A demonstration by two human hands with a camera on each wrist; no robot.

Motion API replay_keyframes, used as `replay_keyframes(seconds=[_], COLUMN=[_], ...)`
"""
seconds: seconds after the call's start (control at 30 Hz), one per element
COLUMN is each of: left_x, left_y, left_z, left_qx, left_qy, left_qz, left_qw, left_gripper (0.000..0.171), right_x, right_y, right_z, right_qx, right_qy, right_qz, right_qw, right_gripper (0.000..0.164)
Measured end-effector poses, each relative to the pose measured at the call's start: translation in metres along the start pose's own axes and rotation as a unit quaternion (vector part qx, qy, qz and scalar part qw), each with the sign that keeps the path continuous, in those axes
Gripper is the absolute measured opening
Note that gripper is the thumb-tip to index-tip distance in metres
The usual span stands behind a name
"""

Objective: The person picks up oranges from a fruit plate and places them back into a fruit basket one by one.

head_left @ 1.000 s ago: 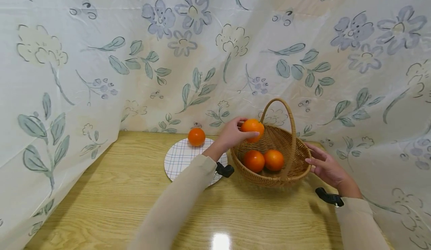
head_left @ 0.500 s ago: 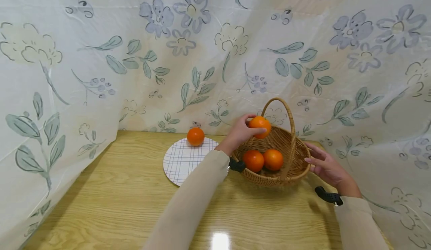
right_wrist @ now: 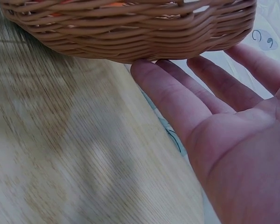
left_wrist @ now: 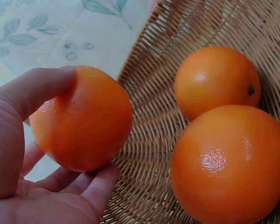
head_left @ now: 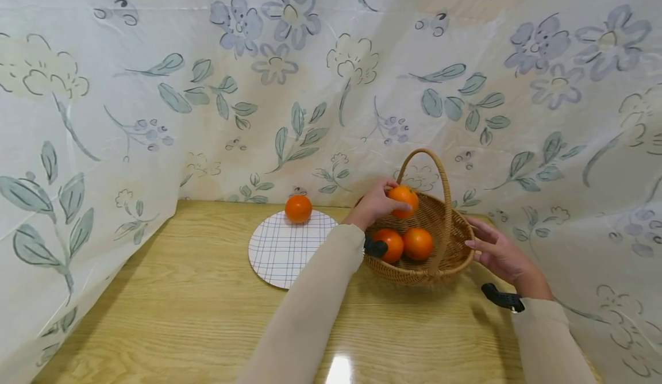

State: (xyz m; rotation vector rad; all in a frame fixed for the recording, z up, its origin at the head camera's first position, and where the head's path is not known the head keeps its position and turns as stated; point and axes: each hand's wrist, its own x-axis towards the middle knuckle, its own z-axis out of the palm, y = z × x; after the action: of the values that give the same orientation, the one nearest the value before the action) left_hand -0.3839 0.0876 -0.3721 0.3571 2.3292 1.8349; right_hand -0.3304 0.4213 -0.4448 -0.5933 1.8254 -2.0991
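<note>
My left hand (head_left: 373, 204) grips an orange (left_wrist: 91, 121) between thumb and fingers, over the left part of a wicker basket (head_left: 445, 264). Inside the basket, two more oranges (head_left: 418, 243) (left_wrist: 231, 161) lie side by side, one partly hidden by the wrist camera in the head view. At the basket's right end, my right hand (head_left: 499, 254) rests its fairly straight fingers (right_wrist: 172, 93) against the outside of the woven wall. Another orange (head_left: 298, 208) sits at the back of a round, blue-checked white plate (head_left: 279, 252) left of the basket.
A tall arched handle (head_left: 446, 211) spans the basket. Everything stands on a wooden table (head_left: 196, 303). Floral cloth (head_left: 289, 114) hangs close behind the plate and basket and along both sides.
My left hand has carried its orange rightward, further over the basket, and lowered it slightly in the last half second. My right hand has stayed at the basket's right end.
</note>
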Motion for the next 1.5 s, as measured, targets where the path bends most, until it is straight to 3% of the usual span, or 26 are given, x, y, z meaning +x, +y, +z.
replay_keyframes(seconds=[0.23, 0.57, 0.73, 0.93, 1.07, 1.27, 1.5], left_x=[0.005, 0.007, 0.007, 0.009, 0.01, 0.008, 0.006], left_y=[0.0, -0.004, -0.003, -0.004, -0.005, -0.004, -0.005], left_z=[0.006, 0.016, 0.016, 0.015, 0.011, -0.001, -0.017], left_qx=[0.085, 0.172, 0.191, 0.186, 0.168, 0.021, -0.091], left_qy=[-0.009, 0.012, 0.01, -0.002, -0.014, -0.042, -0.049], left_qz=[-0.012, -0.047, -0.063, -0.06, -0.041, -0.049, -0.062], left_qw=[0.9963, 0.9839, 0.9795, 0.9807, 0.9848, 0.9977, 0.9927], left_gripper=[0.058, 0.066, 0.062, 0.059, 0.059, 0.054, 0.05], right_x=[0.004, 0.01, 0.011, 0.012, 0.012, 0.012, 0.011], right_y=[0.0, 0.003, 0.003, 0.004, 0.005, 0.006, 0.007], right_z=[0.0, -0.001, 0.0, -0.002, -0.004, -0.009, -0.012], right_qx=[-0.009, -0.007, -0.02, -0.017, -0.012, 0.003, 0.008], right_qy=[0.001, -0.01, -0.004, 0.004, 0.001, -0.006, -0.001], right_qz=[0.005, 0.009, 0.012, 0.012, 0.009, 0.002, -0.002], right_qw=[1.0, 1.0, 1.0, 1.0, 1.0, 1.0, 1.0], right_gripper=[0.066, 0.067, 0.068, 0.068, 0.068, 0.067, 0.066])
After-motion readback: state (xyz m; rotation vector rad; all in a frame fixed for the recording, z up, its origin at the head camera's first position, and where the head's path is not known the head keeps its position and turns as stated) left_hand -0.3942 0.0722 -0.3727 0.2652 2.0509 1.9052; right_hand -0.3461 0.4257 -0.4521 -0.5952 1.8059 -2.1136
